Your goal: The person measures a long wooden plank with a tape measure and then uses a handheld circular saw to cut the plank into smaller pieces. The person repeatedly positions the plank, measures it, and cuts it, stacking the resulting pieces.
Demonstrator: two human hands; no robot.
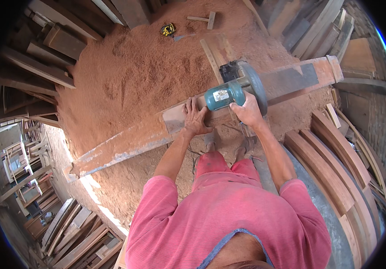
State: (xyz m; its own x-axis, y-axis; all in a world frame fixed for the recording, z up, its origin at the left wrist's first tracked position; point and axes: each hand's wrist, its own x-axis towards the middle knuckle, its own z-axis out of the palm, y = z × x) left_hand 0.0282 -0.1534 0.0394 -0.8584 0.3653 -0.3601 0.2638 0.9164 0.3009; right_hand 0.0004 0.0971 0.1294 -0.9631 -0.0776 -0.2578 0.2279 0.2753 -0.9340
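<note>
My right hand [248, 110] is wrapped round the handle of a teal circular saw [219, 96]. The saw's round grey blade guard [254, 85] stands on its right side. Beside the saw's motor, my left hand [194, 118] lies with fingers spread on a short brown board [173, 120]. That board rests across a long, dust-covered beam [125, 144] running from lower left to upper right. A flat wooden piece [222, 48] with a narrow strip along its edge extends beyond the saw. The blade and its contact with the wood are hidden.
Reddish sawdust [130, 76] covers the ground ahead. A yellow-and-black coiled item [168, 30] and small offcuts [211, 20] lie on it. Stacked planks [38, 67] line the left; curved timbers [320, 172] stand close on the right. My feet [242, 150] are just behind the beam.
</note>
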